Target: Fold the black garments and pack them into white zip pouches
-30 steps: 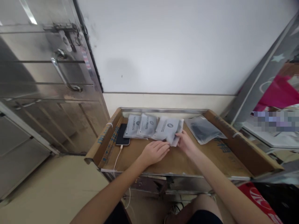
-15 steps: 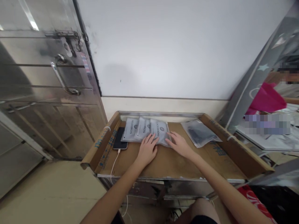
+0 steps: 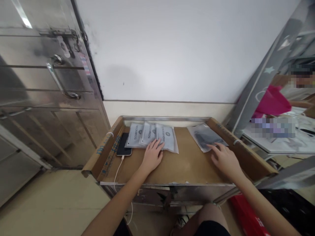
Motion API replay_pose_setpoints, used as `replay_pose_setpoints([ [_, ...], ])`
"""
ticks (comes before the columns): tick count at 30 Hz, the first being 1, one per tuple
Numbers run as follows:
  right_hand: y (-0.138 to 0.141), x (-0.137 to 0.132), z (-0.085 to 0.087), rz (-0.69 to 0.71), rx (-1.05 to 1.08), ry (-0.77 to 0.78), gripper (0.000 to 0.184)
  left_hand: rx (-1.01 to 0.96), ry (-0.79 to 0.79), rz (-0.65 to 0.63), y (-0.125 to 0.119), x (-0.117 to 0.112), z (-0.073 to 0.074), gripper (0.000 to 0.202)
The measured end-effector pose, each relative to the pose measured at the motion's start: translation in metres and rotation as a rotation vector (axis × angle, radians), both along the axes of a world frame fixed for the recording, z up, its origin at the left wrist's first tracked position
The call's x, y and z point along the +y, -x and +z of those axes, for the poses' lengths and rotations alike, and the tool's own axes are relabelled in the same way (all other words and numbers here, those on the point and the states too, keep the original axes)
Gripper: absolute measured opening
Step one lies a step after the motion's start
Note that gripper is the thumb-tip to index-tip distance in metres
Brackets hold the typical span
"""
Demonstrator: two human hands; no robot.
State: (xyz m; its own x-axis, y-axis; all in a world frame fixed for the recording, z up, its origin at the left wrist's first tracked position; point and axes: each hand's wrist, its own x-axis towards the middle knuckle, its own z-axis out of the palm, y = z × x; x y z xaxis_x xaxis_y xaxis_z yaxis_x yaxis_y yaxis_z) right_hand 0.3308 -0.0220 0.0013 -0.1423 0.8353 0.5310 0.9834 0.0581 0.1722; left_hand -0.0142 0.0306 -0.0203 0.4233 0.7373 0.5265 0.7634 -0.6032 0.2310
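Observation:
Three overlapping frosted plastic bags with dark printing lie at the back left of the cardboard-lined table [image 3: 187,167]; the rightmost printed bag [image 3: 168,134] is on top. My left hand [image 3: 153,155] rests with its fingers spread on the lower edge of these bags. On the right, my right hand [image 3: 225,160] is open, its fingertips at the lower edge of another clear bag [image 3: 206,136] with something dark inside. Neither hand grips anything.
Left of the bags lies a dark phone [image 3: 124,146] with a white cable [image 3: 118,170] hanging over the front edge. Raised cardboard sides [image 3: 103,154] border the table. A metal door [image 3: 49,82] stands left; a cluttered white table [image 3: 268,139] is at right.
My right hand has left the printed bags and moved right to the bag with the dark contents. My left hand stays on the printed bags. The view has shifted slightly.

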Motion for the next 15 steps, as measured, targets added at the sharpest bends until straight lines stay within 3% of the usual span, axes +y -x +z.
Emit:
replay_pose_setpoints([
  [3, 0.011, 0.018, 0.007, 0.011, -0.135, -0.027, 0.030, 0.003, -0.003, 0.003, 0.000, 0.000, -0.001, 0.042],
  [8, 0.034, 0.027, 0.007, 0.118, -0.107, -0.128, 0.022, 0.003, -0.034, 0.008, -0.001, 0.001, 0.001, 0.040],
  [11, 0.070, 0.003, 0.006, 0.230, 0.040, -0.262, 0.022, -0.010, -0.144, -0.006, -0.001, -0.007, 0.009, 0.041],
  [13, 0.098, -0.022, 0.004, 0.312, 0.118, -0.344, 0.021, -0.008, -0.300, -0.094, -0.001, -0.016, 0.016, 0.041],
  [15, 0.124, -0.046, 0.002, 0.397, 0.129, -0.333, 0.024, -0.007, -0.484, -0.225, -0.001, -0.028, 0.021, 0.039],
])
